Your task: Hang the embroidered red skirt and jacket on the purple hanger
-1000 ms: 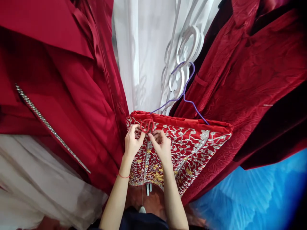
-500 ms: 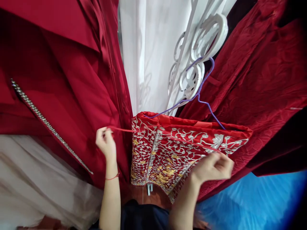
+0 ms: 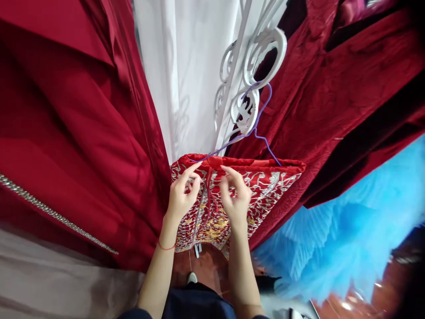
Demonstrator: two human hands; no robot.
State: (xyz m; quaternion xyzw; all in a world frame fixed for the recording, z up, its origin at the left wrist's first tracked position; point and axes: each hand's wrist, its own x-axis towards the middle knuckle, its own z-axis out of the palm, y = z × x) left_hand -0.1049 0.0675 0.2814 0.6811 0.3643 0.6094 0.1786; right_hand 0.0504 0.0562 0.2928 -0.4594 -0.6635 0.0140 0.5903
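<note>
A red bodice (image 3: 262, 190) with silver and gold embroidery hangs from a purple wire hanger (image 3: 262, 115). A thin red cord (image 3: 210, 195) dangles loosely down its front from the upper edge. On the cord's left is my left hand (image 3: 184, 192), its index finger stretched towards the top edge and thumb apart. My right hand (image 3: 236, 197) mirrors it on the cord's right, fingers curved and separated. Neither hand visibly holds anything; whether the fingertips touch the fabric I cannot tell.
The hanger hooks over a white scrolled metal rack (image 3: 245, 110). Dark red gowns (image 3: 109, 155) hang on both sides, the left one with a beaded strip (image 3: 66, 221). White curtain (image 3: 186, 66) falls behind. Blue feathery material (image 3: 345, 221) spreads at right.
My hands have come together from far apart. The cord, stretched between them before, now hangs loose in front of the bodice. The camera view has shifted slightly.
</note>
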